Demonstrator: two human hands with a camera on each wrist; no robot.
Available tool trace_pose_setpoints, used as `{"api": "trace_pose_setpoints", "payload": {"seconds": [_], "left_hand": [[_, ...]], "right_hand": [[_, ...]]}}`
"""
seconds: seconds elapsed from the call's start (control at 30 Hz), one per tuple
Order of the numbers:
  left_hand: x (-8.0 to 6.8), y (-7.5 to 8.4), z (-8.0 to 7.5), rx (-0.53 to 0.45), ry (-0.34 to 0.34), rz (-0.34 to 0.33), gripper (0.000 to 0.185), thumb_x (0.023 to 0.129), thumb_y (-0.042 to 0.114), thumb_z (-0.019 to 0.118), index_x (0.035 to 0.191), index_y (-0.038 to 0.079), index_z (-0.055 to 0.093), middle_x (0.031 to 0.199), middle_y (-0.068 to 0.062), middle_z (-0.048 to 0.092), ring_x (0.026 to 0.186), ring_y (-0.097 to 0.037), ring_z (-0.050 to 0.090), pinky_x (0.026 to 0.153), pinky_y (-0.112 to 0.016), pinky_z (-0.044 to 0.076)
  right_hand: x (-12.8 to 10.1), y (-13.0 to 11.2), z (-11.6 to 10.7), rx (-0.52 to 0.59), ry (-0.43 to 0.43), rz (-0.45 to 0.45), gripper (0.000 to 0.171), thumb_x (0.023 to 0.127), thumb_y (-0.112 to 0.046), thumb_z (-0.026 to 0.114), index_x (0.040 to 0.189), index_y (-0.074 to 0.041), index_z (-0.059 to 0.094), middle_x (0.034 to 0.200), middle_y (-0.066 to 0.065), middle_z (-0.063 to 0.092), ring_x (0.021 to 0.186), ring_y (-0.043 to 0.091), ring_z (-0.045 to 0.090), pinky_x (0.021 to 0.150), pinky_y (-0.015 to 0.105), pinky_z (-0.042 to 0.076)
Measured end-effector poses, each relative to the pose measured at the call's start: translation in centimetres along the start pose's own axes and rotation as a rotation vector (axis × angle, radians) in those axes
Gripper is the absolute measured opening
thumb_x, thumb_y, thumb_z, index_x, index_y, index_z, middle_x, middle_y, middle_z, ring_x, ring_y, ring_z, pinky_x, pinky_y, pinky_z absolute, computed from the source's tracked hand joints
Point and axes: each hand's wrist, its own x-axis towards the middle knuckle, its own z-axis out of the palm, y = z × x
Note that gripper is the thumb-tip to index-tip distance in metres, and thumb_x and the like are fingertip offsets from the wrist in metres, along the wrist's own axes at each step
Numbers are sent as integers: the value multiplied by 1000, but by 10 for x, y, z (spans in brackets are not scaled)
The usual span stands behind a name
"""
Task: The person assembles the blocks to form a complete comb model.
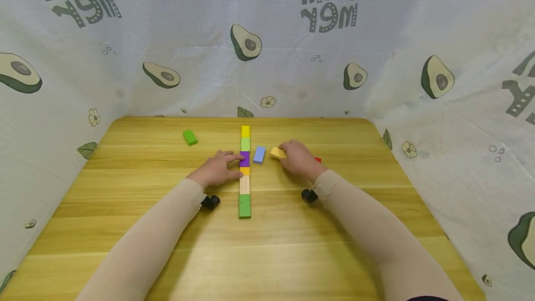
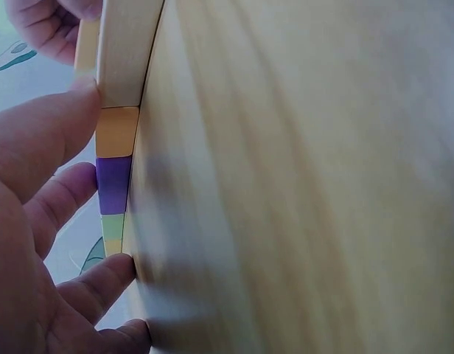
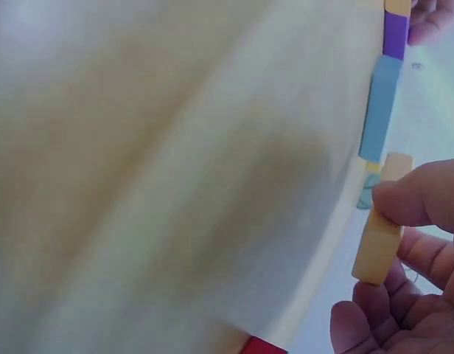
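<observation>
A straight row of wooden blocks runs away from me in the head view: green (image 1: 244, 206), plain wood (image 1: 244, 185), orange (image 1: 244, 171), purple (image 1: 245, 161), light green (image 1: 245, 144) and yellow (image 1: 245, 131). My left hand (image 1: 217, 170) lies along the row's left side, fingers spread, a fingertip on the purple block and the thumb by the plain wood one. Between thumb and fingers, my right hand (image 1: 297, 158) pinches a pale yellow block (image 3: 379, 247), right of the row. A blue block (image 1: 259, 155) lies between that block and the row.
Mostly hidden behind my right hand is a red block (image 1: 318, 160). A loose green block (image 1: 190, 137) lies at the back left of the wooden table (image 1: 276, 254). A printed cloth (image 1: 284, 73) hangs behind the table and along its sides.
</observation>
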Motion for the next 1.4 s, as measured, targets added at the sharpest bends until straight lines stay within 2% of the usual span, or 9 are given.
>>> {"api": "trace_pose_setpoints", "payload": {"seconds": [0.23, 0.57, 0.73, 0.93, 1.17, 1.4], "left_hand": [[0, -1, -1, -5, 3, -5, 59, 84, 50, 62, 137, 35, 43, 152, -7, 26, 142, -39, 8, 110, -63, 5], [-1, -2, -2, -19, 2, 0, 60, 83, 50, 63, 137, 36, 43, 153, -7, 25, 142, -40, 6, 109, -64, 4], [-1, -3, -1, -6, 9, -1, 59, 83, 51, 62, 137, 36, 43, 152, -7, 26, 142, -41, 7, 109, -65, 4], [0, -5, 0, -15, 6, -13, 59, 82, 52, 62, 137, 38, 42, 152, -6, 26, 142, -40, 7, 110, -63, 4], [-2, -5, 1, -24, 16, -39, 59, 82, 52, 63, 135, 39, 44, 152, -4, 27, 142, -39, 8, 111, -61, 5], [-1, -5, 3, -42, 23, -30, 58, 81, 52, 63, 134, 41, 44, 152, -4, 28, 143, -38, 6, 111, -62, 4]], "right_hand": [[25, 0, -11, 44, 32, -7, 42, 87, -13, 55, 128, -7, 52, 121, 15, 51, 105, 27, 50, 91, 41, 45], [74, -2, -18, 48, -15, 18, 45, 88, -10, 53, 133, -11, 50, 130, 14, 47, 118, 27, 44, 101, 41, 39], [93, -1, -15, 71, -57, 27, 46, 88, -6, 48, 134, -13, 49, 138, 13, 42, 131, 30, 35, 108, 43, 34], [107, -9, -15, 18, -69, 1, 46, 87, -5, 49, 132, -14, 50, 136, 12, 46, 132, 30, 35, 111, 42, 30], [117, -19, -12, 32, -92, -8, 47, 87, -1, 44, 132, -14, 51, 137, 12, 45, 134, 28, 32, 113, 41, 26], [127, -20, -5, 26, -102, -5, 48, 86, 4, 41, 130, -13, 53, 137, 12, 45, 134, 27, 32, 114, 39, 24]]}}
